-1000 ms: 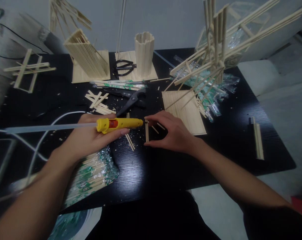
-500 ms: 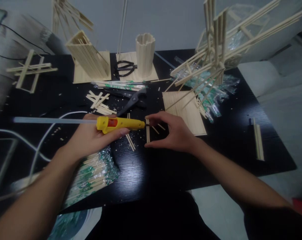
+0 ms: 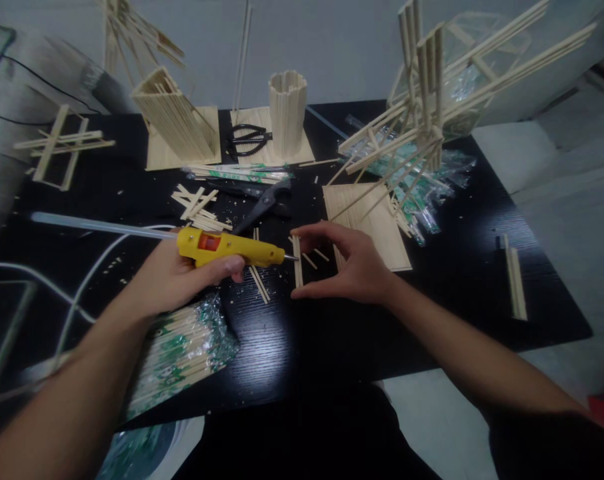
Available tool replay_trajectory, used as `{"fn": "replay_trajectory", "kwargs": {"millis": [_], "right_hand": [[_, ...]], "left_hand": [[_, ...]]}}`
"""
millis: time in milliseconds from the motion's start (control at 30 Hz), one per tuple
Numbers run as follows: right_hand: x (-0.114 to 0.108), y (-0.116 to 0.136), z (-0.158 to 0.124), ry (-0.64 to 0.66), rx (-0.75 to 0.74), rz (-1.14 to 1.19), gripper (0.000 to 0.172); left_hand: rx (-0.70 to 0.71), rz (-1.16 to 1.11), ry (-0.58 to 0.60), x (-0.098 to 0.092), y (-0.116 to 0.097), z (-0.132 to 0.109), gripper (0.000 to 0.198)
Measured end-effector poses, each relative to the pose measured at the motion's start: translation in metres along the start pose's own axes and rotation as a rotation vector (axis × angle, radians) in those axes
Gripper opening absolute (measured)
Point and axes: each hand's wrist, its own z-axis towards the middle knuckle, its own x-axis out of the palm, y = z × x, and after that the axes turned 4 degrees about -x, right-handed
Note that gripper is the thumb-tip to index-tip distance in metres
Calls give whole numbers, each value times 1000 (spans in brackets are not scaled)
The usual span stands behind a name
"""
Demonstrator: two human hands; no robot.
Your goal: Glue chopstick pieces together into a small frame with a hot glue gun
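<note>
My left hand [image 3: 185, 273] is closed round a yellow hot glue gun [image 3: 229, 249], with a long clear glue stick [image 3: 102, 225] poking out of its back end. The metal nozzle points right and meets, or nearly meets, a short pair of wooden sticks [image 3: 297, 263] lying side by side. Thumb and forefinger of my right hand [image 3: 355, 263] pinch these sticks at their two ends. Loose cut sticks [image 3: 259, 283] lie on the black table just left of them, partly under the gun. Two small stick pieces [image 3: 309, 261] lie inside the curve of my right hand.
Pliers [image 3: 265, 203] and a pile of cut sticks [image 3: 197, 208] lie beyond my hands. A slatted base [image 3: 367, 220] bearing a stick windmill-like frame [image 3: 427, 127] stands right. Behind are stick towers [image 3: 288, 113] and black-handled cutters [image 3: 249, 140]. Wrapped chopsticks [image 3: 187, 347] lie near left.
The glue gun has shifted slightly left and tilted, its nozzle now lower along the pinched sticks. My right hand keeps its pinch almost in place.
</note>
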Motion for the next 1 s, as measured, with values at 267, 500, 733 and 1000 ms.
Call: {"fn": "replay_trajectory", "kwargs": {"millis": [267,500,733,1000], "right_hand": [[-2,-1,0,5,-49,-84,72],[-3,-2,1,4,-65,-89,74],[-4,-1,1,19,-59,-86,73],[-3,-1,0,33,-58,-110,71]], "left_hand": [[39,-41,85,0,-9,2,19],[31,-40,104,2,-15,4,20],[41,4,108,0,-12,3,20],[58,83,85,-1,-7,3,21]]}}
